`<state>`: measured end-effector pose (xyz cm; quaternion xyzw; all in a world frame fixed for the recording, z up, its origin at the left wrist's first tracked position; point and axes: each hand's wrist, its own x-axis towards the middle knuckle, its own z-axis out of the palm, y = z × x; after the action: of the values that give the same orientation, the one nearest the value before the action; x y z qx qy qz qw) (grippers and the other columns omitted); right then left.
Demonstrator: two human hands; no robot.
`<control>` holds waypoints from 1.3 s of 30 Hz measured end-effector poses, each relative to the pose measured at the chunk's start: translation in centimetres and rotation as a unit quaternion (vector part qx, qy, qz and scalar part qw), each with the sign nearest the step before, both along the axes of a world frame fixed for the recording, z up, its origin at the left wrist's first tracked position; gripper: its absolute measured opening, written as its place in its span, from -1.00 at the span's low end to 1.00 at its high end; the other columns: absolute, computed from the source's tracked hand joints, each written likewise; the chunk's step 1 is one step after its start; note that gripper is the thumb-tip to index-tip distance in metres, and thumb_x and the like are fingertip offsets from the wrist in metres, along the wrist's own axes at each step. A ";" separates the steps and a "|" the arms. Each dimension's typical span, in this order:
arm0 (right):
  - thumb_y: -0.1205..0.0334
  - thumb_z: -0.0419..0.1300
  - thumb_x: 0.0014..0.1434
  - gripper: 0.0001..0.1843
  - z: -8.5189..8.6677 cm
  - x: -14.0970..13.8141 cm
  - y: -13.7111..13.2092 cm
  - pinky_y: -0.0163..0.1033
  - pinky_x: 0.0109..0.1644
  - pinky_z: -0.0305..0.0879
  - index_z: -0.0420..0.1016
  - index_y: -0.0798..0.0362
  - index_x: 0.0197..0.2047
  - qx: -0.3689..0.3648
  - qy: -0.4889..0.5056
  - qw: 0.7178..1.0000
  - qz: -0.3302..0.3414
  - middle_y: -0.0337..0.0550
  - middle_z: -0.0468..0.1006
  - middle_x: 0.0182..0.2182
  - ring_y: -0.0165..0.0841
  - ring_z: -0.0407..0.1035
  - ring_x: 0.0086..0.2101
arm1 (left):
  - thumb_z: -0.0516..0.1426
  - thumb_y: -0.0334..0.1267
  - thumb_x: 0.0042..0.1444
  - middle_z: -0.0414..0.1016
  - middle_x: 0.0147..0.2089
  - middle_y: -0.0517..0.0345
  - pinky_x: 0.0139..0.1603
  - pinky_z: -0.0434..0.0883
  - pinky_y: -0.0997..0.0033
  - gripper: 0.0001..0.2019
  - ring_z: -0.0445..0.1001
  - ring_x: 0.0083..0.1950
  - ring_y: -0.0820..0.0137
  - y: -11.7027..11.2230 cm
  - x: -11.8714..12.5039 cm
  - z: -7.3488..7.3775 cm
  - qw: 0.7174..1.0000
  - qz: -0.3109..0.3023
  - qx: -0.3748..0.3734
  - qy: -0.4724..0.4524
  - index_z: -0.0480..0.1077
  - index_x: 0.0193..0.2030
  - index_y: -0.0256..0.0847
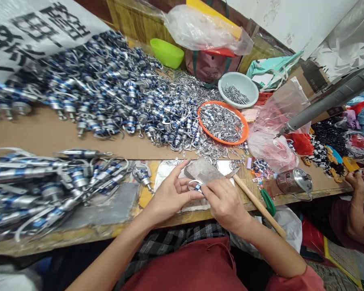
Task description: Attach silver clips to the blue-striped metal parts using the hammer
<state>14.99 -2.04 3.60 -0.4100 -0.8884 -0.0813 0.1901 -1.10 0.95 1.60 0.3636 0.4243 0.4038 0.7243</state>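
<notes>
My left hand and my right hand meet at the table's front edge over a small blue and silver part with a pale looped strip. The thumb and fingers of my left hand close on its loop side, while my right hand pinches its other end; part of it is hidden by the fingers. Just behind the hands lies a grey block. A hammer rests right of my right hand, its wooden handle jutting over the edge. One blue and silver piece lies left of my left hand.
Blue and silver pieces are heaped behind and at left. An orange basket holds small metal links; a pale bowl holds pins. Green-handled scissors, a steel mug and an electric screwdriver are at right, near another person's hands.
</notes>
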 end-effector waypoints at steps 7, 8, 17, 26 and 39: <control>0.47 -0.09 0.18 -0.72 0.0 -0.2 -0.1 -0.19 -0.31 0.16 0.44 0.17 -0.24 -0.018 -0.016 0.999 -0.021 -0.04 0.43 -0.41 -0.29 0.24 -0.36 | 0.32 -0.39 -0.35 0.37 -0.48 0.33 -0.28 0.43 0.41 0.02 0.44 -0.33 0.43 -0.1 0.0 0.0 1.000 0.004 -0.003 0.002 -0.11 0.28 -0.23; 0.48 -0.09 0.18 -0.72 0.1 -0.3 -0.1 -0.19 -0.31 0.16 0.44 0.16 -0.25 -0.027 -0.019 0.999 -0.022 -0.04 0.43 -0.41 -0.29 0.23 -0.36 | 0.32 -0.39 -0.35 0.38 -0.48 0.33 -0.28 0.43 0.42 0.02 0.44 -0.34 0.43 -0.1 0.0 0.0 1.000 0.005 -0.003 0.002 -0.11 0.27 -0.23; 0.42 -0.07 0.20 -0.67 0.0 5.0 -0.9 -0.19 -0.15 0.26 0.39 0.06 -0.04 -0.052 0.086 0.983 -0.154 -0.03 0.42 -0.21 -0.29 0.30 -0.19 | 0.33 -0.37 -0.36 0.44 -0.47 0.28 -0.23 0.45 0.36 0.04 0.48 -0.30 0.38 0.0 0.0 0.4 1.000 -0.007 -0.017 0.006 -0.12 0.28 -0.21; 0.24 0.01 0.20 -0.74 -0.9 10.1 -2.7 -0.22 -0.22 0.36 0.34 0.04 -0.04 -0.166 0.059 0.954 -0.244 -0.12 0.47 -0.26 -0.31 0.40 -0.27 | 0.34 -0.32 -0.39 0.43 -0.48 0.30 -0.25 0.46 0.30 0.06 0.51 -0.36 0.35 0.1 0.0 0.6 0.999 -0.005 -0.011 0.031 -0.11 0.28 -0.23; 0.54 -0.11 0.13 -0.37 1.7 4.8 -3.4 -0.29 -0.25 0.37 0.06 0.00 0.26 -0.103 0.046 0.992 -0.064 -0.08 0.48 -0.23 -0.35 0.39 -0.27 | 0.35 -0.30 -0.37 0.48 -0.46 0.24 -0.20 0.46 0.25 0.07 0.52 -0.32 0.32 0.1 0.0 0.2 0.999 -0.008 0.016 0.034 -0.13 0.29 -0.28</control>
<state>19.81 -5.40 5.29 -0.4866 -0.8543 0.0171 0.1819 -1.07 1.05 1.83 0.3923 0.4391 0.3919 0.7069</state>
